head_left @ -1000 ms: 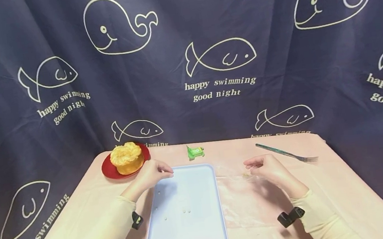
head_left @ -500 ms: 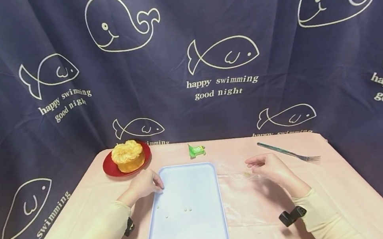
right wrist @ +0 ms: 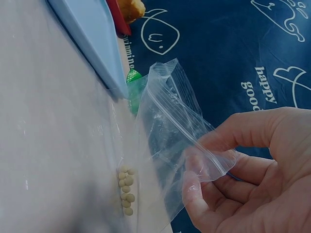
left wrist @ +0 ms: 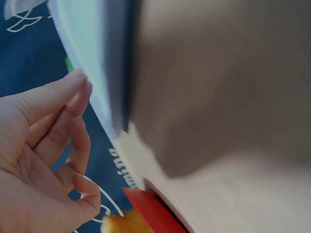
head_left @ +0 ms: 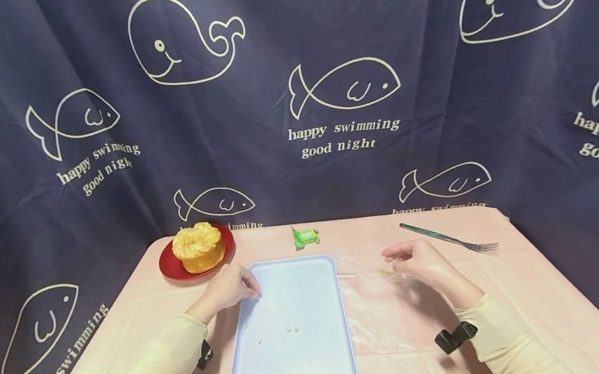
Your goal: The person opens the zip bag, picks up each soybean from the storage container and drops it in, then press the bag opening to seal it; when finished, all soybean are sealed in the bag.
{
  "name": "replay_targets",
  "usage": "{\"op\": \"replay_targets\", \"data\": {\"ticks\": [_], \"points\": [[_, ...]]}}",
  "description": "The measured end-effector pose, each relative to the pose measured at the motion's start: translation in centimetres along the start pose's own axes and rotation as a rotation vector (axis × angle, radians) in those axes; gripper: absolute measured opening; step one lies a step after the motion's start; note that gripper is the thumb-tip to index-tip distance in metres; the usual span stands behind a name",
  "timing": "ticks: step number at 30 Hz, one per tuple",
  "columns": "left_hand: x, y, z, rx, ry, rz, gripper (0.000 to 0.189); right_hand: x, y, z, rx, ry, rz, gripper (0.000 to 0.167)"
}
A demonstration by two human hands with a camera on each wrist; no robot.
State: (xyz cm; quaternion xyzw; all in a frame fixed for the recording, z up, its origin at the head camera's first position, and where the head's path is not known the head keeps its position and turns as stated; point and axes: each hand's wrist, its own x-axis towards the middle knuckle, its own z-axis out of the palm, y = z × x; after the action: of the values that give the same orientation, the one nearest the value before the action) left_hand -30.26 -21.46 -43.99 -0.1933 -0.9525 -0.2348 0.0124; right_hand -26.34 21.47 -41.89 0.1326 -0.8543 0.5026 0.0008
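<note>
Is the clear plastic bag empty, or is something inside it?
Not empty: the right wrist view shows small beige pellets gathered inside the clear bag.

Left grip (head_left: 232, 286) at tray's (head_left: 311, 373) far left rim; plate (head_left: 167, 272) with cake (head_left: 199, 250) stands beyond. Bag (right wrist: 167, 155) and right grip (head_left: 421, 261) obstruct right side of tray. Fork (head_left: 446, 236) far right. Curtain (head_left: 247, 125) walls far side. Room: above tray's near half; desk (head_left: 550, 312) right of right sleeve (head_left: 512, 342).
</note>
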Motion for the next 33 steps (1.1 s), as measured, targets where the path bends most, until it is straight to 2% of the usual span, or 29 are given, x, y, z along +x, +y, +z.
{"op": "replay_targets", "data": {"ticks": [4,8,11,17,22,27,33], "points": [[0.9,2.0,-0.3,-0.114,0.041,0.018,0.012,0.1,0.0,0.0,-0.013,0.004,-0.007,0.035],[2.3,4.1,0.0,-0.185,0.071,0.101,0.007,0.1,0.0,0.0,-0.017,0.012,-0.001,0.035],[3.3,6.0,0.4,-0.214,0.087,0.154,0.006,0.1,-0.1,-0.1,-0.029,0.014,0.003,0.035],[5.3,10.6,1.4,-0.248,0.105,0.200,0.009,0.0,-0.2,0.1,-0.043,0.024,0.028,0.036],[6.9,13.7,2.7,-0.270,0.109,0.246,0.007,0.0,-0.2,0.0,-0.039,0.031,0.023,0.036],[8.0,15.7,4.2,-0.286,0.087,0.265,0.008,-0.2,-0.4,0.0,-0.024,0.027,0.010,0.036],[9.1,17.0,5.7,-0.196,0.113,0.316,0.009,-0.2,-0.4,0.0,-0.019,0.031,0.009,0.037]]}}
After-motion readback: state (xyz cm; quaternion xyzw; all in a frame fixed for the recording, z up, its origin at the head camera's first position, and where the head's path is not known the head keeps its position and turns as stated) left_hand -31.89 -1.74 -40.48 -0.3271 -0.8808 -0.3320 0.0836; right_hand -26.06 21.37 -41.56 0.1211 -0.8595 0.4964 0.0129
